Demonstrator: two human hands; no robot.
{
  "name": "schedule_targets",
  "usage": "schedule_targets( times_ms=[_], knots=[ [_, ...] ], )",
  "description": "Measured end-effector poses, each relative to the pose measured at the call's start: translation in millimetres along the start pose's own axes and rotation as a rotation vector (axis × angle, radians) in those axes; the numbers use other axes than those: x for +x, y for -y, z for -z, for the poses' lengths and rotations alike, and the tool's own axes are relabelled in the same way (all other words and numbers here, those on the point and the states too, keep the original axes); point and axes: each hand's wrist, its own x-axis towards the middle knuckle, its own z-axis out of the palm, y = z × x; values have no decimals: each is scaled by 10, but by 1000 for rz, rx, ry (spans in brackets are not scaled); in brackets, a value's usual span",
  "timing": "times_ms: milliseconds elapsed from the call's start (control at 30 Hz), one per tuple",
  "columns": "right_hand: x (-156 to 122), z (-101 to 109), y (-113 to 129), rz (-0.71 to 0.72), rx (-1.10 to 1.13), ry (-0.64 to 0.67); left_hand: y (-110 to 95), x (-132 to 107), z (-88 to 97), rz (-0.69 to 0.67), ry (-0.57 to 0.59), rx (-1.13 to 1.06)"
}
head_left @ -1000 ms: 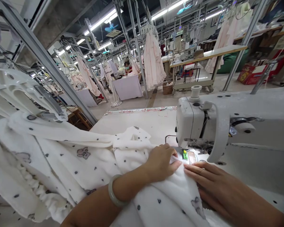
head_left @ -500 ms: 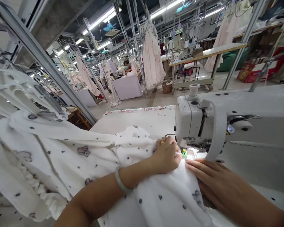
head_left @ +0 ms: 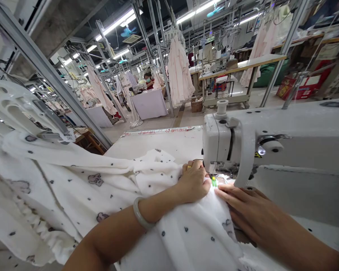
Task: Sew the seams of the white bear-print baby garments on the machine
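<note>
White fleecy fabric (head_left: 192, 222) with small dark spots and animal prints spreads over the sewing table. My left hand (head_left: 194, 183), closed on a fold of it, is just left of the needle area; a bangle circles that wrist. With fingers stretched out, my right hand (head_left: 240, 199) lies flat on the cloth's edge, to the right of the needle. Between the two hands, a green presser foot (head_left: 214, 181) sits lit up under the head of the white sewing machine (head_left: 217, 145). The needle itself is too small to make out.
At left the garment hangs from a white hanger (head_left: 14, 101) with a size tag (head_left: 69, 136). A metal post (head_left: 49, 71) slants behind it. Farther back are pink garments (head_left: 180, 71), another worktable (head_left: 240, 69), and a person (head_left: 148, 81) seated at a machine.
The whole view has shifted slightly, so the machine and hands appear a little farther left. Both hands keep nearly the same places by the presser foot.
</note>
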Motion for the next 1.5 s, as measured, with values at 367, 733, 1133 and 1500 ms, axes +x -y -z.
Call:
schedule_targets(
  times_ms=[367, 733, 1133, 1500],
  knots=[
    [36, 219, -175, 78, 19, 4, -25, -669, 362, -406, 37, -75],
    [-21, 311, 567, 520, 104, -31, 103, -1001, 153, -291, -314, -365],
    [-48, 312, 573, 406, 184, 19, 62, -947, 102, -506, 60, -152],
    [29, 314, 410, 341, 221, 39, 110, -685, 43, -510, 78, -100]
  ],
)
